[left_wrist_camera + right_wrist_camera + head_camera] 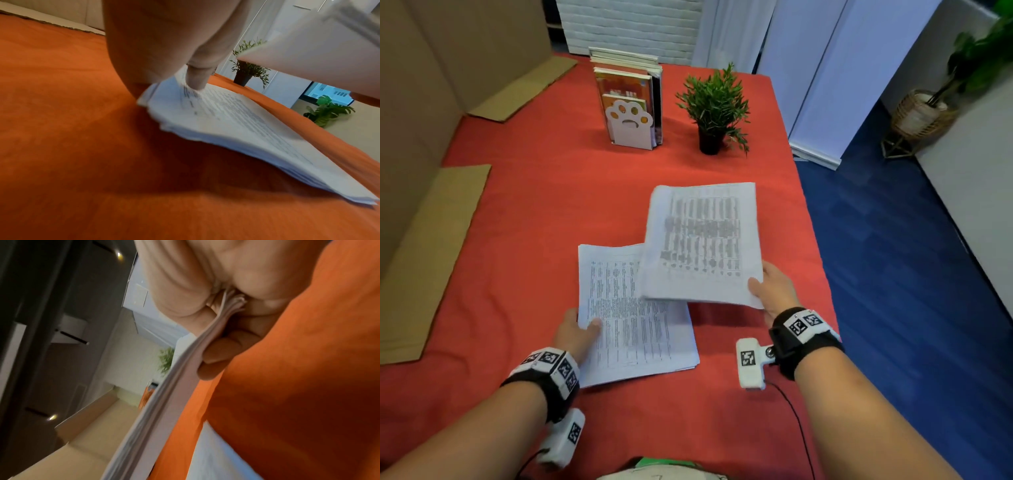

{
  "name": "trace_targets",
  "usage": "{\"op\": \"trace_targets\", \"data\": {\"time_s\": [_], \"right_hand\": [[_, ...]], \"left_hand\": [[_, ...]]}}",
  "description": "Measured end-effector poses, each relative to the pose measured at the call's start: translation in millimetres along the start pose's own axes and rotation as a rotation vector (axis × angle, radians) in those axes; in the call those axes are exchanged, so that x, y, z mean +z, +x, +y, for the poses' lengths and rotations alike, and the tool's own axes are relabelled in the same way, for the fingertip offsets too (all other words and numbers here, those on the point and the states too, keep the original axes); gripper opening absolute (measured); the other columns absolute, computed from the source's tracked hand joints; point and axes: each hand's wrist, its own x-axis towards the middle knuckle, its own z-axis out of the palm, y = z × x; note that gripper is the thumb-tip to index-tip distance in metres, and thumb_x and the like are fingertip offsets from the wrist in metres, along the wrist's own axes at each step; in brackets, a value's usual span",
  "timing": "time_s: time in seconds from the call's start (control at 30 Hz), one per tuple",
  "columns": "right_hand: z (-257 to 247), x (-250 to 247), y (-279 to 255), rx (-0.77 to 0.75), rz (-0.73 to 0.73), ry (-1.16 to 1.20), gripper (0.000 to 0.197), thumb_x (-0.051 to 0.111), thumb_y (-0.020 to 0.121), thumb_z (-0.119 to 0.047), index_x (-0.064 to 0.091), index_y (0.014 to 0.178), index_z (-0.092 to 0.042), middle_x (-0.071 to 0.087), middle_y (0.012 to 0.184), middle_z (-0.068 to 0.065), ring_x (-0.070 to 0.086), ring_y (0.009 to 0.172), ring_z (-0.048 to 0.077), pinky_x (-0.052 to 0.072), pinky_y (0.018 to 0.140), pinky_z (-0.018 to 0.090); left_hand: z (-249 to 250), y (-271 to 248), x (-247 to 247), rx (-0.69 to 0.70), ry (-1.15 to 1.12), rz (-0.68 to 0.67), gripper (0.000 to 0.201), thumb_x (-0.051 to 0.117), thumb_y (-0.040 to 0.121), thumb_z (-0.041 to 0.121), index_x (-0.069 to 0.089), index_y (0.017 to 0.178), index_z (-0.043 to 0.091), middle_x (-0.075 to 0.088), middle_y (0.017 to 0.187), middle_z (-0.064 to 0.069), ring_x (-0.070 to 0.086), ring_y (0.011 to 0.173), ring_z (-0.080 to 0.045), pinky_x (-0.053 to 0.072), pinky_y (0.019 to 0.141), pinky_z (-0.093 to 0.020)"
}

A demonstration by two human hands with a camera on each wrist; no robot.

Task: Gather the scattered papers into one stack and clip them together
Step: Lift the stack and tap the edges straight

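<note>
Even indoor light, soft shadows; wrist cams blurry (motion), wide-angle edges bent.

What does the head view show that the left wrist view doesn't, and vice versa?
Only the head view: the right hand pinching the lifted bundle of printed white sheets at its near corner, the white paw-shaped bookend with books, and the brown cardboard panels.

Only the left wrist view: the layered, uneven edges of the flat stack of printed white papers, and a large-leafed green plant on the floor.

Both: the left hand with its thumb on that stack, the orange-red tablecloth, and the small green potted plant.
</note>
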Motion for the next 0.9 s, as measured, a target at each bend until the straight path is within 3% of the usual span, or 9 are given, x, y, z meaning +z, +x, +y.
{"op": "trace_targets", "data": {"time_s": [0.13, 0.27, 0.37, 0.43, 0.5, 0.6, 0.67, 0.77, 0.9], "right_hand": [[13.4, 55.8, -34.0, 0.027, -0.123, 0.159, 0.045, 0.051, 0.081, 0.007, 0.059, 0.117, -0.018, 0.068, 0.112, 0.005, 0.064, 0.104, 0.022, 0.050, 0.096, 0.039], [34.1, 90.4, -59.2, 0.023, -0.218, 0.075, 0.044, 0.050, 0.084, 0.004, 0.056, 0.123, -0.015, 0.065, 0.115, 0.001, 0.061, 0.111, 0.022, 0.045, 0.101, 0.035], [39.3, 103.5, -65.1, -0.017, -0.237, -0.249, 0.043, 0.046, 0.089, -0.005, 0.050, 0.131, -0.013, 0.054, 0.124, 0.004, 0.053, 0.117, 0.023, 0.039, 0.101, 0.027], [34.2, 107.7, -67.8, -0.009, -0.193, -0.541, 0.046, 0.045, 0.092, -0.016, 0.041, 0.137, -0.012, 0.043, 0.131, 0.011, 0.045, 0.121, 0.029, 0.036, 0.104, 0.031], [24.9, 105.3, -64.4, 0.039, -0.184, -0.608, 0.058, 0.047, 0.093, -0.024, 0.027, 0.146, -0.013, 0.032, 0.142, 0.011, 0.034, 0.130, 0.031, 0.031, 0.109, 0.036], [11.0, 95.5, -48.1, 0.105, -0.215, -0.298, 0.078, 0.055, 0.089, -0.024, 0.010, 0.150, -0.010, 0.018, 0.155, 0.013, 0.022, 0.143, 0.028, 0.021, 0.118, 0.039], [-4.4, 87.9, -41.6, 0.132, -0.218, 0.086, 0.085, 0.064, 0.081, -0.016, 0.013, 0.149, -0.011, 0.030, 0.152, 0.015, 0.036, 0.137, 0.027, 0.030, 0.114, 0.046], [-37.8, 80.6, -40.2, 0.041, -0.202, 0.520, 0.060, 0.062, 0.069, -0.003, 0.047, 0.128, -0.004, 0.061, 0.122, 0.019, 0.061, 0.108, 0.030, 0.047, 0.099, 0.052], [-68.1, 77.9, -49.7, -0.217, -0.059, 0.583, 0.036, 0.061, 0.077, -0.011, 0.060, 0.111, -0.020, 0.068, 0.113, 0.008, 0.062, 0.107, 0.027, 0.049, 0.096, 0.041]], "left_hand": [[6.5, -0.7, -2.5, -0.030, -0.194, -0.045, 0.056, 0.019, 0.100, 0.041, 0.037, 0.140, 0.005, 0.041, 0.146, -0.018, 0.037, 0.135, -0.031, 0.026, 0.110, -0.038], [5.4, 5.0, -2.7, -0.125, -0.414, -0.208, 0.074, 0.025, 0.088, 0.068, 0.040, 0.138, 0.015, 0.052, 0.135, -0.007, 0.054, 0.118, -0.026, 0.039, 0.101, -0.037], [3.8, 5.8, -3.4, -0.047, -0.152, -0.158, 0.042, 0.044, 0.095, 0.032, 0.040, 0.131, 0.010, 0.055, 0.128, -0.011, 0.055, 0.109, -0.027, 0.044, 0.097, -0.040], [2.2, 3.1, -2.8, 0.018, -0.062, -0.128, 0.032, 0.047, 0.093, 0.011, 0.044, 0.125, 0.009, 0.058, 0.119, -0.014, 0.056, 0.102, -0.028, 0.045, 0.091, -0.037], [3.9, -0.4, -6.1, 0.103, -0.076, -0.102, 0.024, 0.045, 0.092, 0.002, 0.046, 0.114, 0.011, 0.059, 0.110, -0.014, 0.056, 0.095, -0.026, 0.044, 0.083, -0.033], [10.9, -1.5, -15.6, 0.248, -0.125, -0.096, 0.021, 0.045, 0.090, -0.003, 0.047, 0.101, 0.016, 0.062, 0.098, -0.011, 0.061, 0.094, -0.032, 0.049, 0.079, -0.037], [21.5, -5.4, -24.1, 0.346, -0.187, -0.135, 0.025, 0.045, 0.090, -0.003, 0.050, 0.095, 0.021, 0.064, 0.095, -0.004, 0.063, 0.092, -0.028, 0.051, 0.078, -0.037], [38.5, -11.8, -33.4, 0.456, -0.327, -0.195, 0.038, 0.043, 0.091, -0.007, 0.052, 0.095, 0.030, 0.065, 0.097, 0.007, 0.062, 0.089, -0.010, 0.047, 0.080, -0.030], [54.0, -14.5, -34.4, 0.540, -0.410, -0.145, 0.064, 0.044, 0.087, -0.007, 0.053, 0.096, 0.056, 0.066, 0.093, 0.033, 0.056, 0.087, 0.019, 0.042, 0.083, -0.009]]}}
